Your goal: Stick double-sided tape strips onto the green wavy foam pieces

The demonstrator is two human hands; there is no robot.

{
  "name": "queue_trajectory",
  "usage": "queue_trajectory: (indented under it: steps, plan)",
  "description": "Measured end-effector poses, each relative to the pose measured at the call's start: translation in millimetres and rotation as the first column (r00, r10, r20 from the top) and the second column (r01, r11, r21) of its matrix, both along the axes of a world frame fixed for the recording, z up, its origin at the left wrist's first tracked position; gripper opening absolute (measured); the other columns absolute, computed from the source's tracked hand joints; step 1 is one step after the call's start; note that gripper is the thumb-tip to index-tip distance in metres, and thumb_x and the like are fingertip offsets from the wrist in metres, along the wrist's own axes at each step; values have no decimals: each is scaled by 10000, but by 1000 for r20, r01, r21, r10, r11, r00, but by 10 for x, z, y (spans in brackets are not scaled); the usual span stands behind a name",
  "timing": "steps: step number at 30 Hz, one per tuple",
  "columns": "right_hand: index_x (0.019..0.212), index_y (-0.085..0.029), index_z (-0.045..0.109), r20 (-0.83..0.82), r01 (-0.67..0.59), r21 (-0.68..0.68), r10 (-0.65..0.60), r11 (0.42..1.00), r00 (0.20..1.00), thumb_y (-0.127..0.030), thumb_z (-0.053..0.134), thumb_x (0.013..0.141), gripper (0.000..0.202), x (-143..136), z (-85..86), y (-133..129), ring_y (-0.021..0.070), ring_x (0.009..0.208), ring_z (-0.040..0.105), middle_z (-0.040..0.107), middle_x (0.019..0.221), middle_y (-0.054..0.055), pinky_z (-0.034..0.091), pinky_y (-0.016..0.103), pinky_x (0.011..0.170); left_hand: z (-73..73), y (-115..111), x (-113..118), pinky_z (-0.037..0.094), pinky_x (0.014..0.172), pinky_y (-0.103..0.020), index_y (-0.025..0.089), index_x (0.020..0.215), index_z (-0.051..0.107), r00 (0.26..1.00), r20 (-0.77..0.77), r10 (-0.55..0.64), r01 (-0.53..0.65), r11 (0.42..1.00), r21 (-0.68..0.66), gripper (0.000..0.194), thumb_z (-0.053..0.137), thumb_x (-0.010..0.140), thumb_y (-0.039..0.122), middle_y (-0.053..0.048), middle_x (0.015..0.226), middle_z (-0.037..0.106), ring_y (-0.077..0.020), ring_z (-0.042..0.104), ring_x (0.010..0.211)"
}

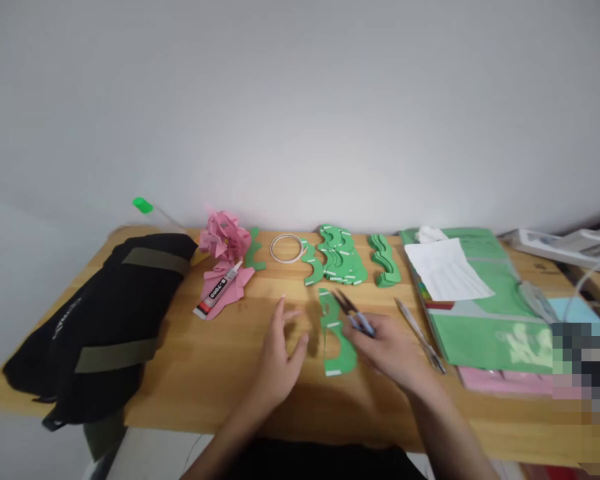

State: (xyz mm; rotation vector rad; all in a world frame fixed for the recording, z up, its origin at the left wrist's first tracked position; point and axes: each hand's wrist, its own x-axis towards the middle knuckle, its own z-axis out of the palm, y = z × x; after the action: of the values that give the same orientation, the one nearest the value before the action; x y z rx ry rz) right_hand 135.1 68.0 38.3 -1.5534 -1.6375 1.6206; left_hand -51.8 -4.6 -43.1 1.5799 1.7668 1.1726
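My right hand (387, 347) grips scissors (357, 319) with dark blades and blue handles, their tips pointing away from me. Just left of it on the wooden table lies a curvy green paper cutout (347, 357) with white strips on it. My left hand (280, 347) is over the table to the left of that cutout, fingers apart and holding nothing. Farther back sit a pile of similar green cutouts (343, 260) with white strips, a single striped cutout (313, 272), and a stack of green cutouts (384, 263). Beside them rests a thin tape roll (271, 249).
At left are a black bag (120, 313), a pink paper flower (225, 233) and a B-7000 glue tube (217, 291) on pink paper. To the right lie a pen (420, 333), a green paper pack (480, 333) and a white sheet (445, 270). A wall stands behind.
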Motion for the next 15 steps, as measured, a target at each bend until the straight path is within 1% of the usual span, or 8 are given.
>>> queue_trajectory:
  steps: [3,4,6,8,10,11,12,15]
  plan:
    - [638,-221,517,-9,215,140,-216,966,976,-493,637,751,318,223,364,142,80,335,307,375,395,-83,227,215,343,52,77,-136,492,1026,-461,248,1481,266,995,67,67,-66,998,-13,611,519,926,237,-108,1177,679,-228,641,1177]
    - [632,-220,520,0,251,195,-255,948,967,-492,649,745,321,270,473,222,79,333,300,370,386,-83,217,215,337,61,103,-174,491,1029,-460,243,1466,294,995,71,76,-76,997,-9,594,525,918,233,-104,1165,686,-230,643,1176]
    - [583,-223,487,21,266,307,-286,914,958,-474,663,712,332,305,638,424,71,339,278,345,378,-85,201,215,340,63,150,-225,488,1033,-464,235,1436,343,995,63,80,-80,997,0,570,536,900,215,-96,1137,700,-235,646,1173]
    - [554,-222,467,61,224,366,-263,903,963,-431,647,702,313,267,709,664,68,352,286,363,381,-75,214,217,352,54,177,-237,484,1035,-471,224,1423,358,995,65,77,-76,997,-16,556,533,896,205,-96,1129,706,-238,643,1176]
    - [558,-215,488,120,164,374,-223,913,968,-384,625,705,262,176,678,917,75,362,323,391,392,-64,223,220,360,47,184,-219,475,1043,-477,215,1427,347,994,87,70,-67,997,-45,552,524,905,209,-101,1131,706,-233,643,1177]
    - [562,-211,498,159,162,381,-237,910,959,-359,616,709,240,116,628,1040,79,367,342,398,397,-62,240,222,367,47,183,-206,469,1048,-476,212,1429,342,993,103,64,-58,997,-55,548,518,910,213,-102,1135,704,-230,640,1181]
    - [549,-211,489,208,150,359,-236,921,949,-331,617,707,236,51,558,1155,79,370,355,400,398,-61,255,225,376,48,182,-193,465,1051,-473,212,1429,343,992,116,57,-51,997,-59,544,515,912,214,-102,1137,702,-228,637,1187]
    - [506,-215,455,255,113,300,-193,947,947,-272,627,701,266,-148,282,1434,75,349,351,401,385,-60,265,233,381,62,187,-184,470,1046,-464,212,1409,389,991,118,56,-50,997,-53,521,515,903,209,-101,1137,705,-227,638,1185]
